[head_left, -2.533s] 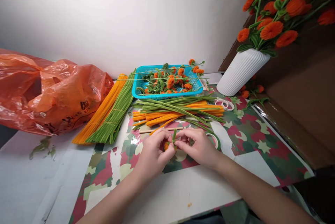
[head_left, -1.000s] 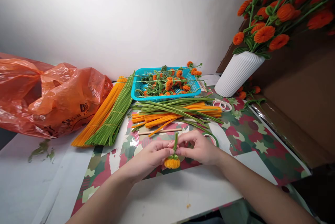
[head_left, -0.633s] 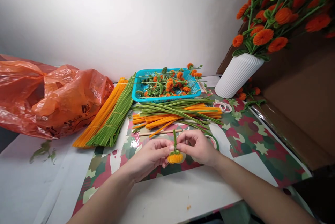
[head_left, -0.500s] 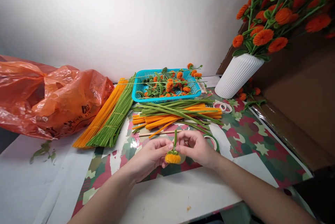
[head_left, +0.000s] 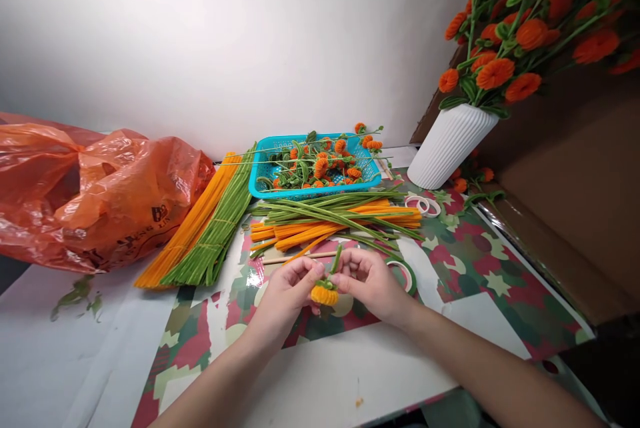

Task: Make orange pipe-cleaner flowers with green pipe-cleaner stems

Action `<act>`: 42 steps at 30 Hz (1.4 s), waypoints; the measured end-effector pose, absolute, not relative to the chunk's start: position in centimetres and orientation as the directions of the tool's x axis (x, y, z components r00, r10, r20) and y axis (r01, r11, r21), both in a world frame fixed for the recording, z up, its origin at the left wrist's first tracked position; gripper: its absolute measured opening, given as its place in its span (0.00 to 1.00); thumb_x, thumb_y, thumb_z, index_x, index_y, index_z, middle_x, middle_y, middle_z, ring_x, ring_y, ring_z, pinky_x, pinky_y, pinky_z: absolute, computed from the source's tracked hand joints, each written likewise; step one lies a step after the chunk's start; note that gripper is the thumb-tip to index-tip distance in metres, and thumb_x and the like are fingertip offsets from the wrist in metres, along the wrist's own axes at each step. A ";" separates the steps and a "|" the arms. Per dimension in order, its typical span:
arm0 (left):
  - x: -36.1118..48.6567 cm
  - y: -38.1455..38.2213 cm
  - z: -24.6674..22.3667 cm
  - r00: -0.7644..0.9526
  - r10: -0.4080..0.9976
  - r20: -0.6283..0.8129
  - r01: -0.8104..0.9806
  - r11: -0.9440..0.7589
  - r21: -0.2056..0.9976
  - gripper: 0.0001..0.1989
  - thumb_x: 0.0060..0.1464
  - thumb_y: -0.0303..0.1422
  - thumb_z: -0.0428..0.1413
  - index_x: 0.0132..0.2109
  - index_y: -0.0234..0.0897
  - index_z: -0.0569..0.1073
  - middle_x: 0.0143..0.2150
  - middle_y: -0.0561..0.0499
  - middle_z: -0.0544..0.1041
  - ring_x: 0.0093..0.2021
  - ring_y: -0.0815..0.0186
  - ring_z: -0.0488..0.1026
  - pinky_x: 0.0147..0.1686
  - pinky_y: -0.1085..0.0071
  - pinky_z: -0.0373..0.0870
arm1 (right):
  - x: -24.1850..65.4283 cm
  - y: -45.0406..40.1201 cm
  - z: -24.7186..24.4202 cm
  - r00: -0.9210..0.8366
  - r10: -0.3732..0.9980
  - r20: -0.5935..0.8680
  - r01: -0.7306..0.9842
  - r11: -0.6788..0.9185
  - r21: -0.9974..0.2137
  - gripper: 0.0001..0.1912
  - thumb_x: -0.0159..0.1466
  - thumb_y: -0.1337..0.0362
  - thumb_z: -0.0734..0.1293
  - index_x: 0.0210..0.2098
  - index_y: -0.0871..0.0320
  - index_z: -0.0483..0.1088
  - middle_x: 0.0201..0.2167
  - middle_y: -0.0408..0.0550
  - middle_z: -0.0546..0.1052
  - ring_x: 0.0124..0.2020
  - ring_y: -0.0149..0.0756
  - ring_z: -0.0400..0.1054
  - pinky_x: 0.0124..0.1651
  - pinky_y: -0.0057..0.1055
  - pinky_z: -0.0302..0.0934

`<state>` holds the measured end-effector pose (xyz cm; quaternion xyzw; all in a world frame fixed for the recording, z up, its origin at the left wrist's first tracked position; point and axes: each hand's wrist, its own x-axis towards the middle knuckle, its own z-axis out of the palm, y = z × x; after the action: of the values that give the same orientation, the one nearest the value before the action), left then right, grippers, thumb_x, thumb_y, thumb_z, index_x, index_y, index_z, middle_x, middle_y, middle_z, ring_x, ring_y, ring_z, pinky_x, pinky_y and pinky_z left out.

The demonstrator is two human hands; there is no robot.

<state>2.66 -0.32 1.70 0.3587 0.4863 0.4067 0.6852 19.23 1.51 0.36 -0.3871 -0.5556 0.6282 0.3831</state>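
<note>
A yellow-orange pipe-cleaner flower (head_left: pixel 325 296) with a green collar and a short green stem hangs head down between my hands. My left hand (head_left: pixel 294 287) pinches it at the green collar, thumb and fingers closed. On the other side, my right hand (head_left: pixel 367 281) has its thumb and fingertips closed on the green part near the stem base. The stem sticks up between the two hands, tilted a little to the right. Beside my right hand lies a roll of green tape (head_left: pixel 404 276). A thin wooden stick (head_left: pixel 280 259) lies just beyond the hands.
Loose green and orange pipe cleaners (head_left: pixel 335 221) lie ahead, before a blue basket (head_left: pixel 254 178) of small orange flowers. To the left are bundled pipe cleaners (head_left: pixel 210 228) and an orange plastic bag (head_left: pixel 120 195). White tape rolls (head_left: pixel 430 207) and a white vase (head_left: pixel 450 148) of orange flowers stand right.
The flower has shifted slightly left and up, and its stem now leans right instead of standing straight. Both hands stay closed on it. The whole view has shifted slightly.
</note>
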 end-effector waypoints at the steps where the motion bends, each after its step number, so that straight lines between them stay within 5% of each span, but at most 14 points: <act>1: 2.6 -0.3 1.8 0.186 0.921 -0.342 -0.205 0.377 0.903 0.20 0.46 0.48 0.62 0.29 0.35 0.69 0.23 0.56 0.69 0.21 0.73 0.66 0.20 0.77 0.66 | 19.2 1.5 0.3 -0.398 0.916 -0.057 -0.051 -0.085 -0.995 0.10 0.57 0.61 0.71 0.30 0.60 0.67 0.22 0.38 0.64 0.23 0.25 0.56 0.25 0.23 0.52; 6: 2.3 -0.4 2.1 0.204 0.956 -0.211 -0.094 0.233 0.968 0.17 0.40 0.37 0.68 0.37 0.36 0.76 0.35 0.51 0.75 0.33 0.68 0.72 0.32 0.74 0.71 | 19.2 1.6 -0.1 -0.349 0.937 -0.035 -0.077 -0.066 -0.995 0.12 0.58 0.57 0.70 0.31 0.59 0.67 0.23 0.39 0.68 0.23 0.26 0.60 0.24 0.23 0.55; 18: 1.6 -0.1 2.4 0.383 0.808 -0.448 -0.248 0.557 0.793 0.15 0.47 0.42 0.64 0.31 0.33 0.77 0.28 0.51 0.73 0.26 0.72 0.67 0.29 0.76 0.69 | 19.2 1.9 -0.3 -0.384 0.921 -0.066 -0.115 -0.119 -0.986 0.14 0.53 0.57 0.74 0.30 0.61 0.74 0.21 0.41 0.70 0.23 0.28 0.63 0.28 0.27 0.60; 23: 1.7 -0.3 2.6 0.320 0.796 -0.514 -0.256 0.595 0.762 0.23 0.49 0.45 0.62 0.48 0.36 0.72 0.27 0.54 0.73 0.23 0.73 0.67 0.23 0.77 0.65 | 19.0 1.5 -0.5 -0.376 0.926 -0.035 -0.053 -0.059 -0.997 0.13 0.56 0.56 0.71 0.34 0.60 0.74 0.25 0.43 0.71 0.26 0.30 0.64 0.29 0.27 0.60; 27: 2.0 -0.7 2.5 0.201 0.923 -0.329 -0.090 0.352 0.932 0.27 0.44 0.42 0.65 0.50 0.40 0.68 0.32 0.53 0.75 0.26 0.69 0.71 0.25 0.74 0.69 | 18.9 1.4 -0.3 -0.298 0.954 -0.003 -0.022 -0.010 -1.000 0.09 0.58 0.59 0.69 0.33 0.59 0.72 0.25 0.42 0.71 0.23 0.27 0.61 0.25 0.26 0.58; 31: 2.1 -0.7 2.3 0.188 0.977 -0.102 0.099 0.084 0.991 0.18 0.44 0.37 0.65 0.43 0.39 0.72 0.34 0.51 0.76 0.34 0.63 0.75 0.33 0.71 0.73 | 19.0 1.5 0.0 -0.253 0.966 0.047 0.055 0.063 -0.996 0.07 0.59 0.62 0.68 0.32 0.60 0.72 0.24 0.41 0.71 0.22 0.26 0.58 0.24 0.25 0.55; 37: 1.9 -0.3 2.1 0.376 0.859 -0.348 -0.085 0.406 0.910 0.20 0.51 0.48 0.59 0.33 0.33 0.72 0.24 0.51 0.75 0.21 0.70 0.72 0.23 0.76 0.68 | 19.3 1.0 0.2 -0.300 0.945 0.127 0.066 0.153 -0.986 0.05 0.61 0.63 0.65 0.32 0.58 0.70 0.23 0.41 0.71 0.23 0.29 0.64 0.25 0.25 0.57; 42: 2.0 -0.5 1.5 0.539 0.667 -0.514 -0.137 0.671 0.728 0.30 0.48 0.59 0.53 0.28 0.31 0.72 0.18 0.49 0.73 0.15 0.71 0.69 0.14 0.78 0.62 | 19.6 0.9 0.3 -0.333 0.852 0.405 0.204 0.484 -0.851 0.04 0.61 0.67 0.65 0.30 0.57 0.69 0.25 0.43 0.74 0.28 0.32 0.64 0.32 0.30 0.58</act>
<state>2.04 -0.53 1.51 0.3219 0.4122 0.2464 0.8159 19.62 0.93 0.33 -0.3598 -0.7334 0.3584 0.4519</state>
